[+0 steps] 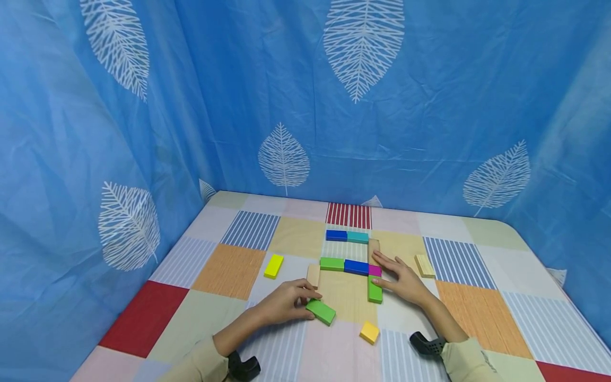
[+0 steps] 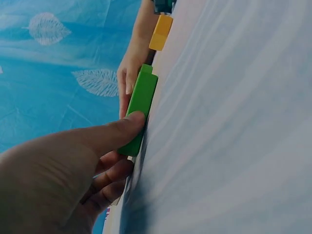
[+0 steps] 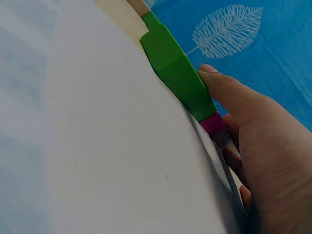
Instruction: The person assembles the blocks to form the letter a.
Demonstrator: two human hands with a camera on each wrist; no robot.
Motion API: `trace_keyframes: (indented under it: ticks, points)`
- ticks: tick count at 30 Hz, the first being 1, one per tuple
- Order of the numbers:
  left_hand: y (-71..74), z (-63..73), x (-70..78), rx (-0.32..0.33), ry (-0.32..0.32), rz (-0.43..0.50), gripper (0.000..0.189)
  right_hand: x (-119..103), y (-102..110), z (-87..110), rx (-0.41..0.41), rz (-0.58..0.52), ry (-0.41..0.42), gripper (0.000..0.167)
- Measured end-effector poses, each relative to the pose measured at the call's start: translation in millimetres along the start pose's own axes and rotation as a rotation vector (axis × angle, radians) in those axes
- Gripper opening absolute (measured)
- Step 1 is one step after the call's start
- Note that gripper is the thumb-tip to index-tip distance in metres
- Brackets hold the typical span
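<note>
My left hand [image 1: 286, 303] pinches a green block [image 1: 321, 312] between thumb and fingers at the front of the layout; the left wrist view shows the thumb pressed on its face. My right hand [image 1: 403, 280] reaches over the right side of the layout with extended fingers. Its thumb touches another green block [image 1: 375, 289], and its fingertips rest on a plain wooden block [image 1: 374, 248]. Between these two blocks sits a magenta block [image 1: 375, 270]. Leftward from it run a blue block [image 1: 356, 267], a light green block [image 1: 332, 263] and a plain wooden block [image 1: 313, 276].
Farther back, a dark blue block [image 1: 336, 235] and a teal block [image 1: 358, 237] lie end to end. Loose around the layout are a yellow block [image 1: 273, 266], an orange-yellow block [image 1: 369, 332] and a ridged wooden piece [image 1: 425, 266]. Blue curtains [image 1: 420, 132] stand behind the patchwork-covered table [image 1: 224, 270].
</note>
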State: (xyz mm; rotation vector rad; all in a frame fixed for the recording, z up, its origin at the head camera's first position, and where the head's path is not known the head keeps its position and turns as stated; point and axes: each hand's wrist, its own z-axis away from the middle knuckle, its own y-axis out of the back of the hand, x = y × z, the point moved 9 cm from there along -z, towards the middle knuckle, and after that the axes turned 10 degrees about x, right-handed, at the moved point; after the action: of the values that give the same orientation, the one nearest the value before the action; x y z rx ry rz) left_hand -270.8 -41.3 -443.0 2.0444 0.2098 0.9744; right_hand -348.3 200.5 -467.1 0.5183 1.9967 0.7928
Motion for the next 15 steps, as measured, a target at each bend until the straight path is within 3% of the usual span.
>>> trace_keyframes:
  ticks: [7,15]
  points:
    - [8.9,0.8,-4.3,0.048,0.015,-0.003,0.035,-0.6,-0.4,-0.8,-0.001,0.002,0.011,0.069]
    - [11.9,-0.1,-10.8,0.139,0.044,-0.128,0.036,-1.9,0.7,0.0,0.001,0.004,0.011,0.069]
